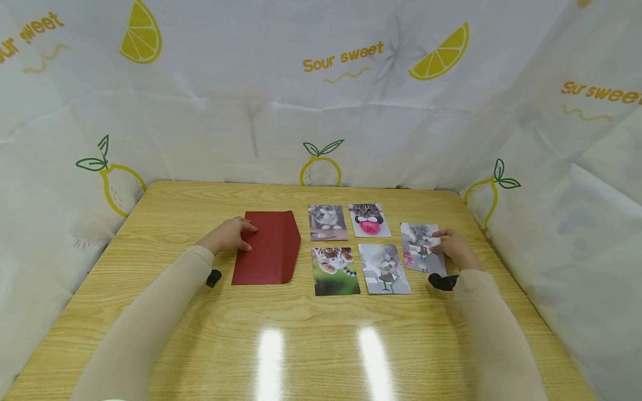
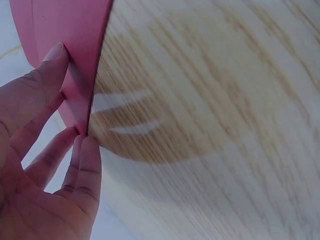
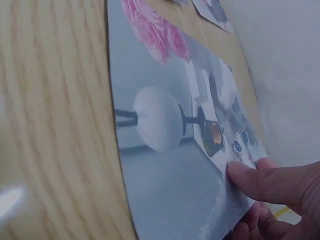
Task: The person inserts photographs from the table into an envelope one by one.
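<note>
A red envelope (image 1: 261,250) with its flap out to the right lies on the table. My left hand (image 1: 232,236) rests on its left side, thumb and fingertips touching the paper; in the left wrist view the envelope (image 2: 70,25) shows under the thumb of that hand (image 2: 55,165). At the right, my right hand (image 1: 453,249) pinches the edge of a grey kitten photo card (image 1: 418,245). The right wrist view shows the thumb of this hand (image 3: 275,190) on top of the card (image 3: 165,180) and fingers behind it. Pink flowers and a wine glass are printed on it.
Between the hands lie a cat card (image 1: 327,223), a card of a cat with a pink ball (image 1: 369,221), a tiger cub card (image 1: 335,273) and another grey kitten card (image 1: 385,269). Lemon-printed white cloth (image 1: 225,128) hangs around the wooden table (image 1: 321,345).
</note>
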`<state>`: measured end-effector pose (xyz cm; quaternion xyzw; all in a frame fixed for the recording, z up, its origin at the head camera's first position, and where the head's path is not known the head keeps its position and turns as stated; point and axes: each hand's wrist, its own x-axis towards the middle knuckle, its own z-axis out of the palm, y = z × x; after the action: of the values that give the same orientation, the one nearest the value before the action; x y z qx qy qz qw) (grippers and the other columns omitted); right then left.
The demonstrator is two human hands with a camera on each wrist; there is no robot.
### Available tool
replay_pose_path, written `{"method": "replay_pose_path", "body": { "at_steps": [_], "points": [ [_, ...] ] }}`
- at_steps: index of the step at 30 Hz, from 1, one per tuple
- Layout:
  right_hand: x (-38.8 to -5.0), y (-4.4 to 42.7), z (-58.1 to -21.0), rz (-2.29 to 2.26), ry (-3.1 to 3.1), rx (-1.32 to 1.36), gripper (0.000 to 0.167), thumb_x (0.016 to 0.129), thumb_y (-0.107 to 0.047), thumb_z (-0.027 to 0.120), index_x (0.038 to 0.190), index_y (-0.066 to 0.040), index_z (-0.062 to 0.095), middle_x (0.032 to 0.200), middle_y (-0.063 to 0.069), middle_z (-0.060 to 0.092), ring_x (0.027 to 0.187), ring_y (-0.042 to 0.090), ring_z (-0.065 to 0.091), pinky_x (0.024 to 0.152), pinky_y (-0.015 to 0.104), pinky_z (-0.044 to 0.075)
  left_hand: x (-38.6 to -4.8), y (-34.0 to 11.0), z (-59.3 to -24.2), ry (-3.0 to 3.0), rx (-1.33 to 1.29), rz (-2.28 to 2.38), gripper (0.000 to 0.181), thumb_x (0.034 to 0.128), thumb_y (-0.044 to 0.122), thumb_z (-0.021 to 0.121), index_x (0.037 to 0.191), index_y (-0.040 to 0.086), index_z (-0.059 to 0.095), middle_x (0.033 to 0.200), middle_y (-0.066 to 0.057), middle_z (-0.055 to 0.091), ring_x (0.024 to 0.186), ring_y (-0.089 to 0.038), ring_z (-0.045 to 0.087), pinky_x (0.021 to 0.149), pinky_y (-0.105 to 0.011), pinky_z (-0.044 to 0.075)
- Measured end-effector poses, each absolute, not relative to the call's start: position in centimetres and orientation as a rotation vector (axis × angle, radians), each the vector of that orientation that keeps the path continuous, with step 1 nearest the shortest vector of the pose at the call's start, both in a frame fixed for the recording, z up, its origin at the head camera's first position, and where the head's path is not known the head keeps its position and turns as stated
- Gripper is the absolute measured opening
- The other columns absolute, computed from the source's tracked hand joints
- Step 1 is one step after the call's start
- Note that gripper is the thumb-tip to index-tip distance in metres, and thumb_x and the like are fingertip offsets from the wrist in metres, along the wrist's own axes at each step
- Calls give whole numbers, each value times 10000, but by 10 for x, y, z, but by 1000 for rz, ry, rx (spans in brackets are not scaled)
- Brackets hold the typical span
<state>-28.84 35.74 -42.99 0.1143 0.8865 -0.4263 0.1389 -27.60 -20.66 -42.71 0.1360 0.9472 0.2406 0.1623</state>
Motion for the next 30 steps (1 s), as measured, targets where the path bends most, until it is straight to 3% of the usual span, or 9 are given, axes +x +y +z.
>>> {"method": "replay_pose_path", "body": {
  "at_steps": [4,7,9,16,24,30],
  "points": [
    [-284,364,-430,-1327,2593,270,500,945,-29,582,1390,87,387,1216,257,464,887,177,512,776,296,465,-275,-206,-426,2705,388,694,525,870,100,716,1358,5,549,1504,-249,356,1422,-450,235,1139,-530,304],
    [-281,366,-429,-1422,2622,174,490,941,-32,591,1371,103,400,1016,102,471,754,49,481,660,209,478,-275,-206,-426,2710,387,693,523,871,102,715,1357,2,549,1502,-250,356,1418,-451,244,1138,-532,305],
    [-278,367,-427,-1474,2617,117,488,946,-47,590,1370,97,396,1006,63,436,759,25,466,651,185,483,-274,-206,-425,2713,391,690,520,874,99,711,1357,-1,548,1500,-251,359,1414,-451,253,1134,-532,312],
    [-273,366,-415,-1573,2614,103,481,964,-112,590,1401,-1,421,1218,91,405,841,-12,497,690,181,513,-272,-204,-423,2711,380,693,520,873,90,710,1357,-5,546,1498,-253,362,1416,-451,250,1134,-532,312],
    [-268,349,-394,-1747,2680,41,425,946,-117,620,1350,-70,501,1093,-56,443,843,-19,525,701,120,523,-274,-205,-426,2710,392,697,522,870,94,713,1355,-5,548,1496,-256,365,1416,-455,246,1136,-534,308],
    [-265,320,-382,-1914,2583,-116,423,929,-112,643,1331,-50,525,1076,-53,469,818,-6,560,673,129,526,-276,-205,-426,2715,403,679,535,863,105,724,1356,-3,547,1489,-266,368,1404,-466,261,1129,-545,311]
  ]
}}
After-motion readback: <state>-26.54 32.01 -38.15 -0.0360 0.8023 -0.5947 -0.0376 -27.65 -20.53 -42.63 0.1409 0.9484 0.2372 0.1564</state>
